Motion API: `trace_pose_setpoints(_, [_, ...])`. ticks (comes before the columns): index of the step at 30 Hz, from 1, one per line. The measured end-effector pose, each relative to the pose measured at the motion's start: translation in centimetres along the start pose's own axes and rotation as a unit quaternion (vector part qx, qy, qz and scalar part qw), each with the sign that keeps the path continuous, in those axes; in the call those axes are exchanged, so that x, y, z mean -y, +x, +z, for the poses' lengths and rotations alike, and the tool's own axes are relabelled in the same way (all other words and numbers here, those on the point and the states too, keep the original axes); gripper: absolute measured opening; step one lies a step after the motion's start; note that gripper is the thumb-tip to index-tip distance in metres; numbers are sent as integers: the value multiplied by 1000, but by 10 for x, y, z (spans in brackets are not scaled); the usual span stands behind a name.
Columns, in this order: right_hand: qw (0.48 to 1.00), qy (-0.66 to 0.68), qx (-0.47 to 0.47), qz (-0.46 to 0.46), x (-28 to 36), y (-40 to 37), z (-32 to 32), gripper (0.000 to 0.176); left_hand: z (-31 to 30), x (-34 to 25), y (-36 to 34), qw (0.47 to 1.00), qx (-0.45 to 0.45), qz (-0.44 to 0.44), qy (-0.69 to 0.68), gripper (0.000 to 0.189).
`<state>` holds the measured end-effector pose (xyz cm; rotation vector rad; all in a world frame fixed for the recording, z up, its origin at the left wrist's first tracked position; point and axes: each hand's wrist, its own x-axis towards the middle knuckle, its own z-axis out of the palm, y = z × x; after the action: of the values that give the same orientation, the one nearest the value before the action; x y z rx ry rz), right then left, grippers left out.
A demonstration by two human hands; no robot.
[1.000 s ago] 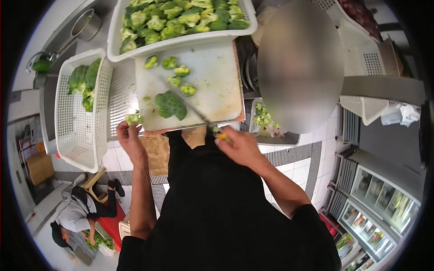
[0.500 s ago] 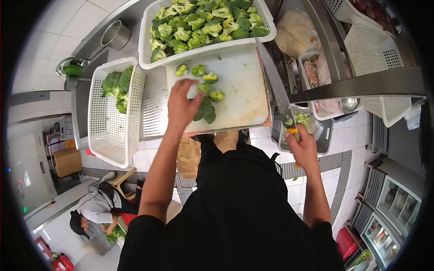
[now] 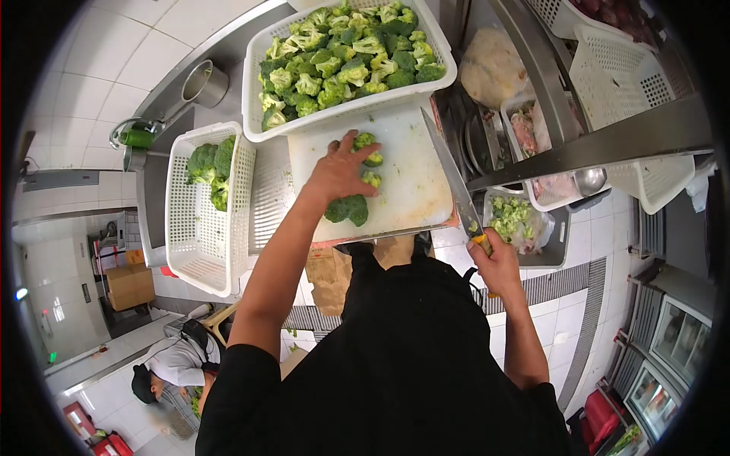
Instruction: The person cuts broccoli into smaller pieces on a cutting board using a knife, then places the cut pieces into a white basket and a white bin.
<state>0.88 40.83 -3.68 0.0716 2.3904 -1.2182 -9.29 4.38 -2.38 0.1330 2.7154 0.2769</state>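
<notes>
My left hand (image 3: 340, 173) reaches over the white cutting board (image 3: 411, 175) with its fingers spread around small broccoli florets (image 3: 371, 157), partly covering them. A larger broccoli piece (image 3: 348, 210) lies under the wrist near the board's front edge. My right hand (image 3: 498, 262) grips the yellow handle of a long knife (image 3: 455, 175), whose blade points away from me along the board's right side. Behind the board, a white basket (image 3: 350, 101) is heaped with cut broccoli. Another white basket (image 3: 207, 262), at the left, holds a few larger broccoli pieces.
A grey bin (image 3: 559, 247) with green scraps stands at the right, beneath a metal rail (image 3: 593, 144). Trays of meat (image 3: 523, 129) lie beyond it. A metal pot (image 3: 205, 83) stands at the back left. Another person (image 3: 179, 361) is at lower left.
My left hand has moved rightward and away from me over the small florets. My right hand still holds the knife, now slightly lower. The whole view has shifted a little.
</notes>
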Motion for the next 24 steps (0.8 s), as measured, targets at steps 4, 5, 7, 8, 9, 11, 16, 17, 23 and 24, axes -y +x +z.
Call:
trace_pose_setpoints(4, [999,-27,-5,-21,2,7,2,36,11,-11,6,1000,-14,20,0,76])
trace_pose_setpoints(5, [999,-38,-10,-28,7,8,1,36,17,-13,7,999,-23,23,5,76])
trace_pose_setpoints(7, [999,-32,-6,-30,11,9,0,35,20,-19,7,999,-33,27,-24,65])
trace_pose_setpoints(8, [999,-31,-11,-33,10,10,0,35,22,-21,7,997,-56,39,-43,56])
trace_pose_setpoints(9, [998,-35,-16,-41,7,11,2,33,23,-21,7,997,-60,41,-40,56])
trace_pose_setpoints(11, [998,-37,-27,-52,5,12,1,31,23,-20,9,993,-90,45,-68,54])
trace_pose_setpoints(16, [999,-5,-35,-17,-7,11,-4,32,-37,-47,4,969,-183,115,-117,52])
trace_pose_setpoints(17, [1000,12,-18,22,-8,9,-5,35,-54,-51,8,954,-228,145,-132,52])
trace_pose_setpoints(23, [1000,15,-26,10,-10,7,-5,36,-147,-62,97,977,-172,126,-22,64])
trace_pose_setpoints(24, [999,15,-30,12,-8,5,-5,36,-155,-69,101,984,-143,109,-12,67])
